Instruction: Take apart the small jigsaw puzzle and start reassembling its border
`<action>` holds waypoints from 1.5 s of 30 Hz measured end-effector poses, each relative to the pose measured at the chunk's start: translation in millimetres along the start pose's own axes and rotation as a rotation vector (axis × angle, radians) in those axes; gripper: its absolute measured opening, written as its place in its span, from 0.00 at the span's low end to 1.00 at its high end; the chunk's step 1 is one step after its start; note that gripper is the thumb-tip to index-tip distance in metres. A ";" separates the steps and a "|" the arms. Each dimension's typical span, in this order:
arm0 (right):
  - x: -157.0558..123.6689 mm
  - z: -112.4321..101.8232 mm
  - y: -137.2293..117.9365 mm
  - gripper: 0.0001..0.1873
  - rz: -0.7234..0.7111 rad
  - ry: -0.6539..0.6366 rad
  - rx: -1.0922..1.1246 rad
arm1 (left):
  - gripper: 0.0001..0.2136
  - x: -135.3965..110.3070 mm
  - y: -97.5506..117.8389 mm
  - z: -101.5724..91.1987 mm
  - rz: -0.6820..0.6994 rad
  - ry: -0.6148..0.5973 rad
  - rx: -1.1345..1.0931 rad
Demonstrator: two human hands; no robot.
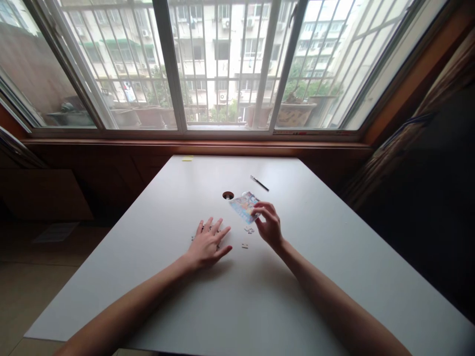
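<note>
My left hand (208,242) lies flat on the white table (297,277), fingers spread, over several small loose puzzle pieces (200,232) that show at its fingertips. My right hand (269,225) pinches the near corner of a small colourful picture card (244,206), which is lifted slightly and tilted above the table. Two or three more small pale pieces (248,233) lie on the table between my hands.
A dark pen (259,183) lies beyond the card. A round cable hole (227,195) is in the tabletop just left of the card. A yellow sticky note (187,158) sits at the far edge. Barred windows run behind the table; a dark curtain hangs at right.
</note>
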State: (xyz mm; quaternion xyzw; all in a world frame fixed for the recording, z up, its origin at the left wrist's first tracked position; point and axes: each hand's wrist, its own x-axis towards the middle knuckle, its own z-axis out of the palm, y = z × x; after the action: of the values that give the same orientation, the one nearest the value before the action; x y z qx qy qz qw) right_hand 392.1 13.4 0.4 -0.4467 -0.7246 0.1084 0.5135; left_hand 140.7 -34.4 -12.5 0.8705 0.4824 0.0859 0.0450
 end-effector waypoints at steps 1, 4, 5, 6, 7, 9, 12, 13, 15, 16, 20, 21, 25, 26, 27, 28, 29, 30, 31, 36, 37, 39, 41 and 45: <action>2.3 0.4 0.3 0.09 0.063 0.059 0.006 | 0.33 8.6 10.2 1.2 0.041 -0.002 0.010; 6.2 2.7 -1.6 0.14 0.224 0.168 0.048 | 0.35 38.1 46.6 6.8 0.199 -0.015 0.025; 5.8 2.6 -2.9 0.15 0.263 0.181 0.074 | 0.35 46.7 57.2 9.2 0.243 -0.032 0.034; 4.2 1.3 -4.3 0.16 0.294 0.184 0.107 | 0.34 53.4 65.1 11.5 0.269 -0.046 0.035; 1.6 -1.4 -5.7 0.17 0.318 0.179 0.146 | 0.33 57.7 69.7 13.4 0.278 -0.055 0.038; -6.6 -11.4 -7.5 0.18 0.356 0.160 0.234 | 0.31 57.6 67.9 15.3 0.272 -0.064 0.045; -23.8 -33.3 -7.1 0.18 0.431 0.127 0.360 | 0.29 38.9 43.6 12.3 0.218 -0.055 0.059; -29.8 -40.1 -6.3 0.18 0.460 0.120 0.400 | 0.28 29.8 32.8 10.0 0.193 -0.047 0.064; -40.8 -49.7 -4.4 0.18 0.521 0.109 0.485 | 0.27 10.9 10.8 4.8 0.146 -0.036 0.074; -45.3 -51.8 -3.6 0.18 0.554 0.106 0.525 | 0.26 2.0 0.2 2.0 0.123 -0.031 0.080; -53.1 -44.1 -2.1 0.20 0.684 0.100 0.672 | 0.24 -23.6 -30.5 -8.9 0.037 -0.019 0.122; -52.4 -39.8 -1.8 0.20 0.712 0.103 0.706 | 0.24 -26.8 -32.0 -11.5 0.018 -0.018 0.131; -43.6 -24.1 1.4 0.20 0.780 0.126 0.834 | 0.28 -19.9 5.6 -13.1 0.055 0.003 0.096; -41.7 -22.0 2.5 0.20 0.785 0.132 0.862 | 0.30 -12.1 24.2 -9.9 0.124 -0.002 0.070; -40.6 -20.9 3.6 0.19 0.789 0.138 0.886 | 0.31 -1.9 43.7 -5.1 0.193 -0.014 0.042; -40.3 -21.0 4.6 0.19 0.791 0.144 0.907 | 0.32 10.4 62.3 1.0 0.234 -0.029 0.024; -40.9 -22.3 5.5 0.19 0.792 0.150 0.924 | 0.34 24.1 77.9 7.6 0.228 -0.050 0.018; -42.2 -24.7 6.3 0.19 0.792 0.156 0.938 | 0.35 38.1 89.2 14.1 0.163 -0.074 0.027; -44.0 -27.9 7.1 0.19 0.793 0.164 0.949 | 0.35 51.3 95.2 19.8 0.113 -0.082 0.034; -50.7 -46.7 11.2 0.15 0.804 0.193 0.985 | 0.33 70.0 56.2 26.3 -0.050 -0.065 0.067; -50.5 -48.9 12.2 0.15 0.811 0.194 0.995 | 0.32 62.4 41.6 23.6 -0.073 -0.058 0.076; -49.5 -50.7 13.7 0.14 0.830 0.189 1.022 | 0.30 40.3 14.2 16.8 -0.124 -0.040 0.099; -48.7 -49.7 13.4 0.13 0.856 0.174 1.056 | 0.28 15.7 -8.1 9.7 -0.171 -0.026 0.124; -51.5 -43.4 4.5 0.14 0.926 0.106 1.127 | 0.26 -19.1 -37.9 -3.4 -0.216 -0.006 0.161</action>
State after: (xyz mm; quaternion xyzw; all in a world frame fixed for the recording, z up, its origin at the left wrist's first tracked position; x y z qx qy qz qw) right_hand 434.8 -36.2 -16.2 -0.3798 -0.2699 0.6491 0.6013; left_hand 98.6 -30.5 -17.3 0.8145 0.5787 0.0388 -0.0145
